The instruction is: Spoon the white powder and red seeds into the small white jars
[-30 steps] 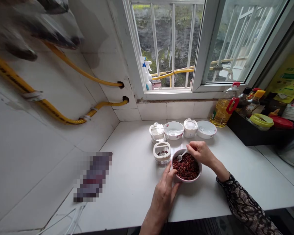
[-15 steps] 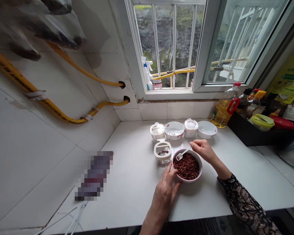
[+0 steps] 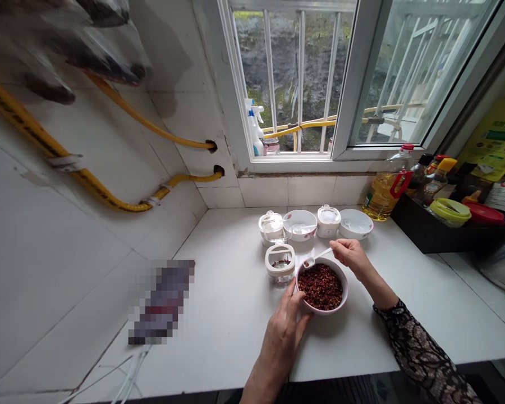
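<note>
A bowl (image 3: 344,297) full of dark red, grainy pieces stands on the white counter. My left hand (image 3: 284,331) grips its left rim, fingers and thumb against the side. Between the fingertips of my right hand (image 3: 350,255) is the handle of a small white spoon (image 3: 318,257). The spoon's scoop, with a few red pieces in it, is over the bowl's upper left edge. Just left of the bowl sits a clear jar (image 3: 280,265) with a cream rim and some red pieces inside.
Behind stand a lidded jar (image 3: 271,227), a white bowl (image 3: 301,230), another jar (image 3: 328,224) and a second white bowl (image 3: 356,225). An oil bottle (image 3: 381,193) and a black box (image 3: 425,233) of condiments are at the right. A blurred object (image 3: 164,303) lies left.
My right hand has moved slightly right, and the spoon's scoop has shifted up towards the bowl's rim. My left hand stays on the bowl.
</note>
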The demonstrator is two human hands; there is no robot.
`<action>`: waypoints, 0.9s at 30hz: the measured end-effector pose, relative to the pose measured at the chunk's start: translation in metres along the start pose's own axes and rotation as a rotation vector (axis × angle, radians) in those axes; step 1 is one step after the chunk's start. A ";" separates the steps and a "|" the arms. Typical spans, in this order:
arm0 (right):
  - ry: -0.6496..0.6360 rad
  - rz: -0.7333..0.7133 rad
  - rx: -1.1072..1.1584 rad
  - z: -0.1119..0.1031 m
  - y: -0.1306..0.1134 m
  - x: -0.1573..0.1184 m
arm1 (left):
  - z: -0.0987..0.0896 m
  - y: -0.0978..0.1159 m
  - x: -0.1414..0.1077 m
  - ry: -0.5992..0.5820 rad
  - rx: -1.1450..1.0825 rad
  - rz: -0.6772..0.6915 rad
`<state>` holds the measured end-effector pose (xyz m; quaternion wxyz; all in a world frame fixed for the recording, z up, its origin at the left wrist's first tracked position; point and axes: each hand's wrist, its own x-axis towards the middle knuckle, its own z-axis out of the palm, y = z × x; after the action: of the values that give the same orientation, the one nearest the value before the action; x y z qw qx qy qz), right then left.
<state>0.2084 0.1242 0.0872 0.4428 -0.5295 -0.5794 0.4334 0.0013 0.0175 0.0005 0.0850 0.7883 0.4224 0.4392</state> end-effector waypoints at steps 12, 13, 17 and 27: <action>0.190 -0.783 -0.411 0.044 -0.023 -0.018 | 0.001 -0.001 0.000 0.013 0.023 0.004; 0.158 -0.889 -0.505 0.045 -0.023 -0.019 | 0.001 -0.002 0.000 0.019 0.024 0.006; 0.128 -1.061 -0.622 0.040 -0.024 -0.020 | 0.001 -0.002 0.000 0.018 0.016 0.004; 0.121 -0.549 -0.474 -0.016 -0.017 -0.007 | -0.001 0.000 0.000 -0.002 0.005 -0.016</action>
<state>0.2203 0.1167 0.1067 0.4411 -0.4668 -0.7570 0.1200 0.0008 0.0171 0.0008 0.0868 0.7854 0.4299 0.4367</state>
